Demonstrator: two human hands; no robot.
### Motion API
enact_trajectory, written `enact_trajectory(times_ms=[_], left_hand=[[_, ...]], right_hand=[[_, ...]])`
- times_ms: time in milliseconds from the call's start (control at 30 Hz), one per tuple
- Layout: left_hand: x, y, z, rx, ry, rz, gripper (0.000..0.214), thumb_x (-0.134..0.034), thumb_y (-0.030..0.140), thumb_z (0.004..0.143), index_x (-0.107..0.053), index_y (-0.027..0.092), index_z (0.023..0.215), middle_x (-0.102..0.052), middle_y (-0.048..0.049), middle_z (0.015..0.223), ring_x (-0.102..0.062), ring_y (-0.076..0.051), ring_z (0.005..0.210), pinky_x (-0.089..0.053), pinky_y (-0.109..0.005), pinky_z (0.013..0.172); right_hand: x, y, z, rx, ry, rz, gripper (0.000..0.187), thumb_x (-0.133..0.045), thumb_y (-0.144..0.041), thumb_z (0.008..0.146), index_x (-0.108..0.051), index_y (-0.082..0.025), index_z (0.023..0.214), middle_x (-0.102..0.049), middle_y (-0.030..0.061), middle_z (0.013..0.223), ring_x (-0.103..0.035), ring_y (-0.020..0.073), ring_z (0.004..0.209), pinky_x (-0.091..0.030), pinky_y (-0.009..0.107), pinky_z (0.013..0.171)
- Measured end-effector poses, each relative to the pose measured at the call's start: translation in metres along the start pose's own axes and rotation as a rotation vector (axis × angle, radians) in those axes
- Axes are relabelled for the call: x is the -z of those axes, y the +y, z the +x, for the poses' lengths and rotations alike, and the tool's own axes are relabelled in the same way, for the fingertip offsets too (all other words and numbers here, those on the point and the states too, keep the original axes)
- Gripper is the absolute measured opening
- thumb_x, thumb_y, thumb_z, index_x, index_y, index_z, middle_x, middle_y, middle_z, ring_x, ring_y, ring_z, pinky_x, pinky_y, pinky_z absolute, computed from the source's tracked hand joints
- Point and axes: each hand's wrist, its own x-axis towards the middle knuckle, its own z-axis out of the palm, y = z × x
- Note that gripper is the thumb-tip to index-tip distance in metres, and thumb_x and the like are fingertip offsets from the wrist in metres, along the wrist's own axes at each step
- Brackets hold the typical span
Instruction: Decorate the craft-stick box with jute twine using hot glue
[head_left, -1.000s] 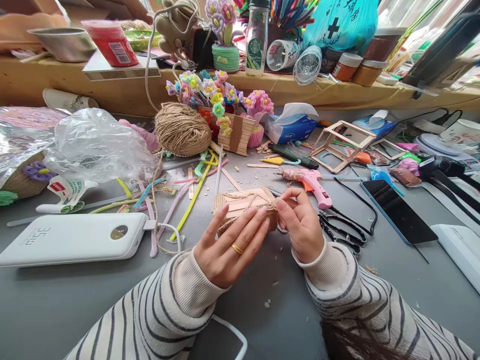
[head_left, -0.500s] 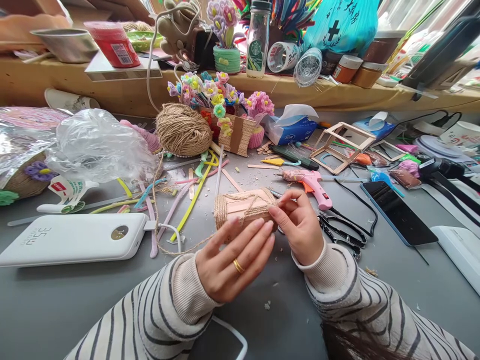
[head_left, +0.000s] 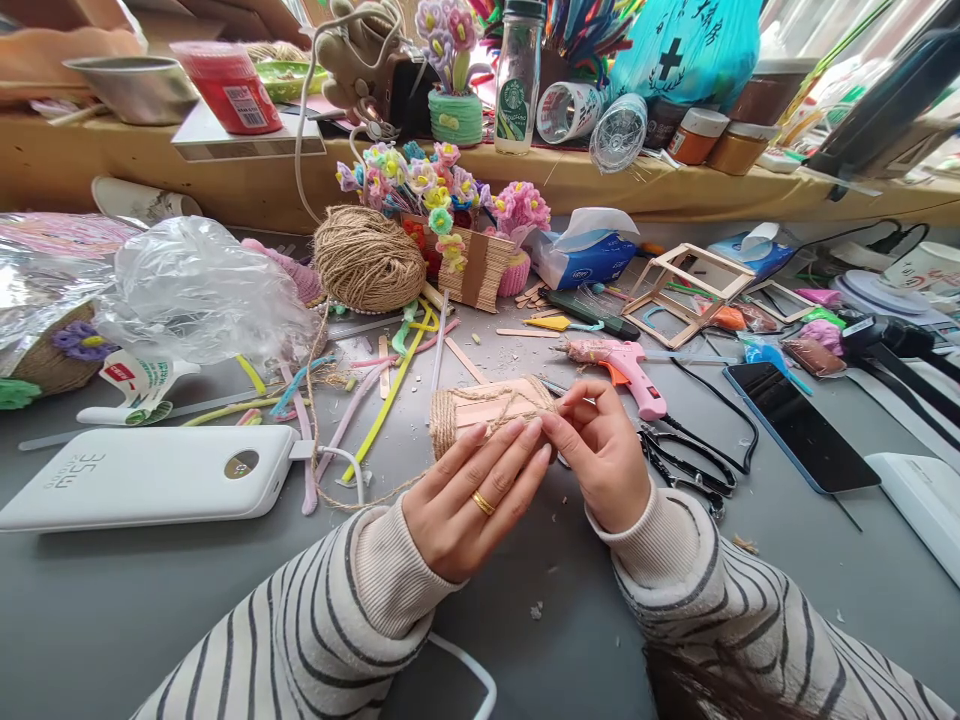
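Note:
A small piece of flat wooden craft sticks has jute twine wound round its left end, with more twine crossing its top and right end. My left hand, a gold ring on one finger, rests its long fingers across the near side of the piece. Its thumb is hidden. At the right end, my right hand pinches with thumb and forefinger at the piece's twine-covered corner. A loose strand runs left from under my left hand towards the jute ball.
A pink glue gun lies behind my right hand, with black-handled pliers and a phone to its right. A white power bank is at left. Pipe cleaners and a wooden stick frame lie further back.
My left hand has moved slightly up and right, its fingers now closer together and lying over the near side of the piece. My right hand keeps its pinch almost unmoved.

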Motion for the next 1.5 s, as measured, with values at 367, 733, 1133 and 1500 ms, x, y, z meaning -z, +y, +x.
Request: enact_trajectory(times_ms=[367, 733, 1133, 1500], left_hand=[[-0.001, -0.001, -0.001, -0.021, 0.002, 0.032, 0.030, -0.039, 0.015, 0.089, -0.055, 0.013, 0.114, -0.054, -0.0053, 0.125, -0.048, -0.016, 0.119, -0.029, -0.034, 0.109], [-0.001, 0.000, 0.001, -0.004, 0.032, 0.018, 0.028, -0.039, 0.015, 0.089, -0.057, 0.014, 0.112, -0.058, -0.0042, 0.120, -0.050, -0.015, 0.117, -0.029, -0.034, 0.110], [0.020, 0.005, 0.000, -0.127, -0.029, -0.166, 0.024, -0.045, 0.014, 0.087, -0.059, 0.010, 0.106, -0.064, -0.0058, 0.111, -0.053, -0.017, 0.113, -0.041, -0.030, 0.103], [0.011, 0.003, -0.004, -0.018, 0.019, -0.019, 0.028, -0.039, 0.014, 0.088, -0.061, 0.015, 0.107, -0.064, -0.0027, 0.112, -0.052, -0.014, 0.115, -0.022, -0.037, 0.112]], right_hand=[[0.007, 0.002, 0.004, 0.016, -0.046, 0.039, 0.019, -0.055, -0.035, 0.082, -0.043, -0.021, 0.083, -0.042, -0.0101, 0.050, -0.033, 0.0034, 0.043, -0.027, 0.017, 0.042], [0.002, -0.004, 0.002, -0.078, -0.016, 0.032, 0.030, -0.066, -0.031, 0.071, -0.041, -0.022, 0.083, -0.051, -0.0079, 0.061, -0.047, 0.0055, 0.048, -0.039, 0.019, 0.045], [0.008, 0.003, -0.007, -0.006, -0.001, -0.070, 0.022, -0.062, -0.029, 0.076, -0.042, -0.023, 0.083, -0.048, -0.0065, 0.066, -0.043, 0.0060, 0.053, -0.035, 0.020, 0.048], [0.011, 0.006, -0.014, -0.001, -0.015, -0.115, 0.022, -0.061, -0.031, 0.077, -0.041, -0.024, 0.083, -0.048, -0.0060, 0.065, -0.047, 0.0080, 0.054, -0.036, 0.021, 0.048]])
